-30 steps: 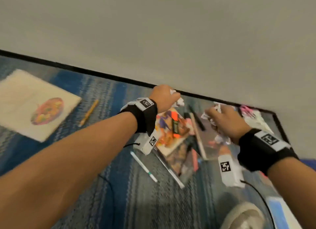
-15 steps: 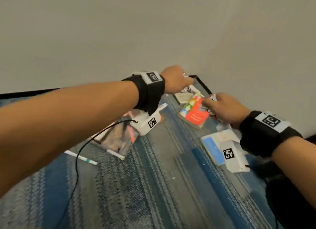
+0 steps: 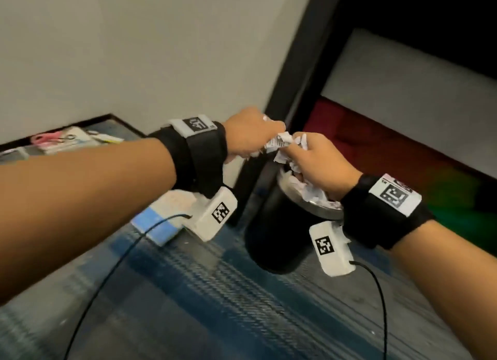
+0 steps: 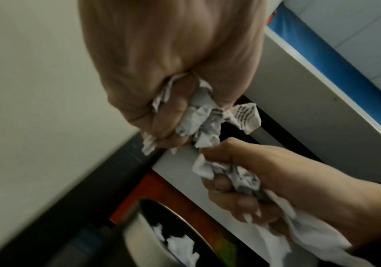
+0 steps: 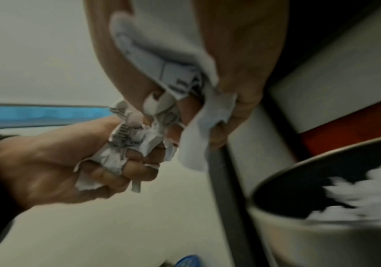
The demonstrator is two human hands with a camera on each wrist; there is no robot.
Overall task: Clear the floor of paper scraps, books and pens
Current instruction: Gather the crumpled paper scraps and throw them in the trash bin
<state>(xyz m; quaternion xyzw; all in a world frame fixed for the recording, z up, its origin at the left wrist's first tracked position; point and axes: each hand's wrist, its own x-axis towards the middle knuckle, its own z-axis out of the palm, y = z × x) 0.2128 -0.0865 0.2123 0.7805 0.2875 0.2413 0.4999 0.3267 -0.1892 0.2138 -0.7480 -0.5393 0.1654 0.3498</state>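
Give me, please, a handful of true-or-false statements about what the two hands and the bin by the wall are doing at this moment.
1. The left hand grips crumpled paper scraps. True.
2. The right hand is empty and hangs relaxed. False: its fingers are curled round a wad of scraps of its own.
3. The black bin already holds some crumpled paper. True.
4. The bin stands in the middle of the carpet, far from any wall. False: it stands beside the dark door frame next to the wall.
5. Both hands rest flat on the carpet. False: both are raised, the right one above the bin's rim.
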